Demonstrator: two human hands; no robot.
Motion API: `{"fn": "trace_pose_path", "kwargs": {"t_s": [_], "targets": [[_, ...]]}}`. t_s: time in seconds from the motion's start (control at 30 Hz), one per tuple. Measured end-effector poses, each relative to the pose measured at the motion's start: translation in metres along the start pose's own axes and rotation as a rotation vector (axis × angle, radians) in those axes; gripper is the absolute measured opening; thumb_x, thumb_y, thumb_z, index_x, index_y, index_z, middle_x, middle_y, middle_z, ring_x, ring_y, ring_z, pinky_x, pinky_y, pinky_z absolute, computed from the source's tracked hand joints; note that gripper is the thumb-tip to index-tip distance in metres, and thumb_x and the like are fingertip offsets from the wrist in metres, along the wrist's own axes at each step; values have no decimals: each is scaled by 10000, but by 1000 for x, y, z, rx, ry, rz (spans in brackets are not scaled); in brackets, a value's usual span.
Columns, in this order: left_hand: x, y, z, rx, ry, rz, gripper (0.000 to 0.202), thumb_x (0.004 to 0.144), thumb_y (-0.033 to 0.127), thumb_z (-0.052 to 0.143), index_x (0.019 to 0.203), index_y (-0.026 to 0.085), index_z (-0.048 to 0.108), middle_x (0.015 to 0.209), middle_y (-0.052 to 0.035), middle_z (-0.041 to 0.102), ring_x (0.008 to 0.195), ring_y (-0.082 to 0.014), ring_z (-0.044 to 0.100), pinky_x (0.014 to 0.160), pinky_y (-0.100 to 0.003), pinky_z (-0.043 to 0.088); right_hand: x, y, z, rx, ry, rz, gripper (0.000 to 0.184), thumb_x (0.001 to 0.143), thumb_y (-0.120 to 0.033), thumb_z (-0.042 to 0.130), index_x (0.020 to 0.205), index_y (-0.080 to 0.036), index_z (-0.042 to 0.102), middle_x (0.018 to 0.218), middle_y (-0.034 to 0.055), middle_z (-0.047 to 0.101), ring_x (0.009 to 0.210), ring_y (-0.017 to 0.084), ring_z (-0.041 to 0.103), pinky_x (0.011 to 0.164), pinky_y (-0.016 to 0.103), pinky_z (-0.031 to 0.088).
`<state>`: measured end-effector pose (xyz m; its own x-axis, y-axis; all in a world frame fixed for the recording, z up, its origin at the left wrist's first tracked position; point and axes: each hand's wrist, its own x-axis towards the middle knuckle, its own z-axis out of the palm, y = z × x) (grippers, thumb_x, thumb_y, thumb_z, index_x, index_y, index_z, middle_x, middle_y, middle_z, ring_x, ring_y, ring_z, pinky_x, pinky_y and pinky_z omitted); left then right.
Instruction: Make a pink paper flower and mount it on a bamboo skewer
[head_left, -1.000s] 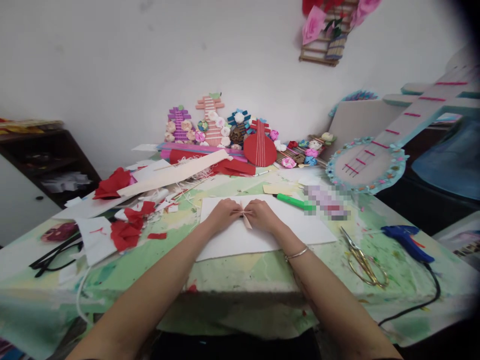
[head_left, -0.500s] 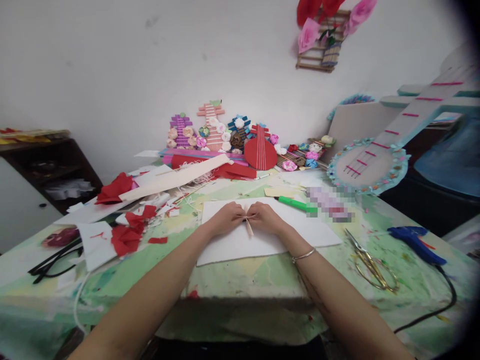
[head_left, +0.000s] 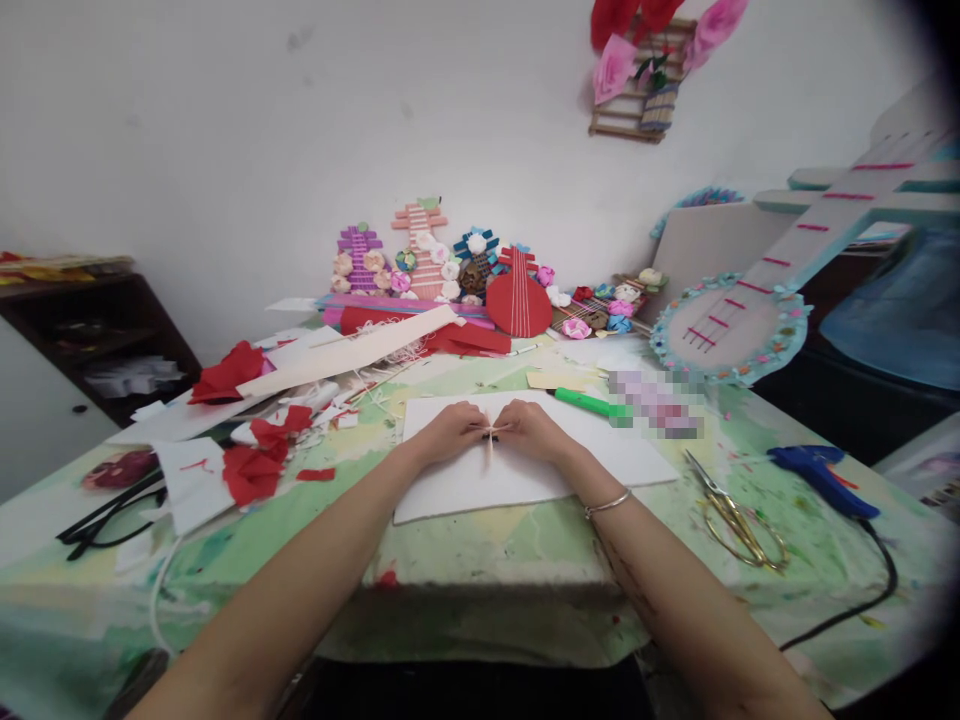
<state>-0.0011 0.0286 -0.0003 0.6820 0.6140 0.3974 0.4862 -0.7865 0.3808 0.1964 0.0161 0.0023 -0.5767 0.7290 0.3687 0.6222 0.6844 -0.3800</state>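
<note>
My left hand [head_left: 448, 434] and my right hand [head_left: 531, 432] meet over a white sheet [head_left: 600, 455] lying on the table. Both pinch a small cream paper strip [head_left: 490, 440] between their fingertips, its ends sticking up and down from the pinch. The fingers of both hands are curled closed around it. A thin bracelet [head_left: 608, 505] sits on my right wrist.
A green marker [head_left: 591, 405] lies behind the sheet. Gold scissors [head_left: 733, 516] and a blue glue gun [head_left: 816, 470] with a black cord are at the right. Red paper scraps [head_left: 251, 462] lie left. Paper craft guitars and flowers [head_left: 517, 295] line the back wall; a large guitar model [head_left: 739, 325] leans at the right.
The hands stay pinched together on the strip; its lower end, angled down-right before, now hangs shorter and straighter. The view shifted slightly.
</note>
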Motion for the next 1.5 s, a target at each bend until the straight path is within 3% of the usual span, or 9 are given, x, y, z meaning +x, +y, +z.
{"fn": "trace_pose_path", "kwargs": {"t_s": [0.33, 0.47, 0.57, 0.67, 0.8, 1.07, 1.23, 1.33, 1.5], "targets": [[1, -13, -1, 107, 25, -113, 182, 851, 278, 518, 822, 208, 684, 807, -16, 679, 800, -141, 580, 753, -239, 436, 1, 2, 2, -19, 15, 24, 170, 827, -216, 569, 763, -163, 717, 746, 47, 677, 746, 146, 567, 681, 224, 378], [-2, -49, -23, 290, 132, -347, 322, 900, 320, 392, 840, 167, 668, 892, -75, 675, 855, -188, 579, 804, -299, 427, 2, 4, 4, -36, 56, 118, 132, 801, -177, 581, 820, -142, 707, 789, 62, 680, 722, 147, 574, 666, 230, 377], [-13, -84, -50, 466, 196, -562, 282, 856, 260, 417, 962, 130, 643, 1062, -159, 626, 1032, -279, 519, 888, -389, 383, 3, 4, 6, -37, 56, 149, 136, 796, -201, 586, 797, -142, 708, 758, 54, 669, 680, 139, 564, 628, 222, 361], [-26, -113, -71, 587, 165, -729, 308, 801, 217, 439, 999, 74, 626, 1065, -234, 600, 1043, -343, 507, 864, -436, 383, 3, 2, 7, -41, 57, 165, 128, 782, -189, 588, 788, -147, 708, 753, 46, 664, 684, 135, 560, 629, 218, 353], [-35, -131, -83, 654, 41, -781, 280, 783, 247, 449, 887, 90, 656, 995, -214, 630, 979, -321, 563, 842, -383, 407, 3, -1, 7, -42, 57, 183, 128, 782, -184, 578, 776, -151, 702, 749, 38, 663, 682, 131, 555, 622, 214, 344], [-27, -130, -82, 657, -98, -735, 278, 778, 167, 440, 974, 92, 623, 1036, -215, 646, 927, -298, 615, 785, -361, 452, 4, -5, 5, -38, 53, 213, 134, 780, -175, 570, 759, -150, 699, 749, 40, 666, 675, 126, 551, 615, 214, 337], [-17, -128, -86, 599, -131, -751, 178, 662, 196, 574, 789, 118, 672, 859, -166, 696, 783, -255, 647, 681, -279, 465, 6, -3, 7, -41, 46, 220, 137, 762, -138, 570, 785, -159, 703, 759, 35, 669, 696, 132, 564, 627, 212, 350], [-13, -124, -90, 579, -89, -783, 195, 680, 237, 547, 750, 133, 696, 776, -129, 703, 731, -235, 645, 640, -261, 453, 7, -2, 9, -37, 58, 221, 155, 755, -123, 569, 809, -167, 707, 800, 40, 676, 737, 141, 572, 660, 215, 360], [-13, -107, -98, 595, 77, -788, 265, 729, 298, 506, 828, 190, 726, 925, -103, 688, 864, -264, 609, 736, -316, 456, 8, -4, 10, -32, 77, 235, 156, 745, -115, 550, 731, -156, 699, 758, 48, 676, 690, 140, 559, 628, 220, 346]]}}
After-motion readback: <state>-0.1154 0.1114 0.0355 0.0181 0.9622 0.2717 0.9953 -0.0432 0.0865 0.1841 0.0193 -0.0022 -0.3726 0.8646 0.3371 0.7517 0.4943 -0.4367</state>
